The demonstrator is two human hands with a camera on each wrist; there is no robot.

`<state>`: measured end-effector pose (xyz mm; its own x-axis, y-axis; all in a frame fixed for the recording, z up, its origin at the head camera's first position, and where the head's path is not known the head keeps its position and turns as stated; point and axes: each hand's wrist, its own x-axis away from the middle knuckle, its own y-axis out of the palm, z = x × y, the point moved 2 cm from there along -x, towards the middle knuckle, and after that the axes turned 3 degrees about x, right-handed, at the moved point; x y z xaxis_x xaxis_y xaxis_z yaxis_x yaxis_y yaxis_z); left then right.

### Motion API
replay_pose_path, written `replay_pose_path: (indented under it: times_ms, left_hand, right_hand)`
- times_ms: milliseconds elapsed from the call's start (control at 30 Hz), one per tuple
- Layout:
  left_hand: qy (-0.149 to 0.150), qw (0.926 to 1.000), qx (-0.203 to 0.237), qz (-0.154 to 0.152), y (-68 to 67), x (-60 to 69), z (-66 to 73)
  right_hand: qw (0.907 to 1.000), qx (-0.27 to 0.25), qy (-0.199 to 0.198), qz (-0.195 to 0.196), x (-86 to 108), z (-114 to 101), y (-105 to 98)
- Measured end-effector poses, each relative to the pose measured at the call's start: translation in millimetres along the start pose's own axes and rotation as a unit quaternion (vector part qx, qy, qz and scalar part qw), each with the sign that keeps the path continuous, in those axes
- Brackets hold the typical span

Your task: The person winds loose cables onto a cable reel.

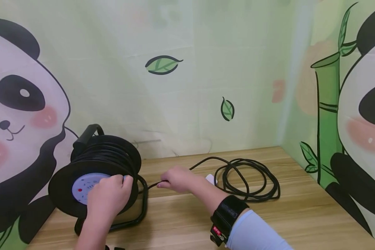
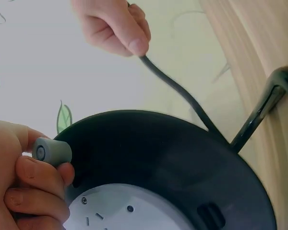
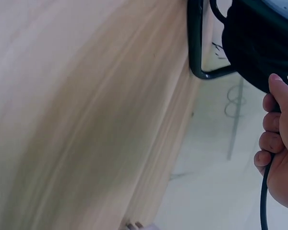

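Note:
A black cable reel (image 1: 60, 184) with a pale blue socket face (image 1: 81, 187) stands at the left of the table, cable wound round its drum. My left hand (image 1: 109, 196) grips a small grey knob (image 2: 60, 152) on the reel's front disc, fingers curled round it in the left wrist view. To the right of the reel, my right hand (image 1: 179, 179) holds the black cable (image 2: 175, 86), which runs from the drum through the curled fingers. In the right wrist view the right hand (image 3: 283, 139) is closed round the cable beside the reel's black disc.
Loose coils of black cable (image 1: 279, 192) lie on the wooden table (image 1: 181, 222) at the right, with a white plug (image 1: 210, 178) beside them. The reel's tubular stand (image 1: 145, 205) rests on the table. Behind hangs a panda-printed backdrop (image 1: 193, 86).

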<state>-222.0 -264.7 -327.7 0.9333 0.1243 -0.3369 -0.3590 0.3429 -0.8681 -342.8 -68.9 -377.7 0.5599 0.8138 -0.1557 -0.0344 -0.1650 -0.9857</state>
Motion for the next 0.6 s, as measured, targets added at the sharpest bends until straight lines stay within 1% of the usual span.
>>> replay_pose_path:
  times_ms: [100, 300, 367, 467, 600]
  left_hand:
    - [-0.004, 0.9999, 0.0, -0.015, 4.4, -1.2, -1.6]
    - [-0.001, 0.9967, -0.029, -0.076, 9.4, -3.4, -5.0]
    - [0.002, 0.9953, -0.034, -0.091, 10.2, -4.1, -4.9]
    - [0.003, 0.994, -0.032, -0.105, 11.5, -4.4, -4.5]
    - [0.003, 0.9933, -0.024, -0.113, 13.7, -5.1, -5.3]
  right_hand:
    - [1.0, 0.002, -0.003, -0.001, -4.6, -8, 5]
    - [0.9998, 0.013, -0.017, -0.003, -12.2, -21, 12]
    - [0.9993, 0.027, -0.026, 0.001, -13.6, -25, 13]
    - [0.9991, 0.036, -0.024, 0.001, -14.5, -29, 15]
    - [0.9994, 0.032, -0.007, -0.007, -13.6, -32, 16]
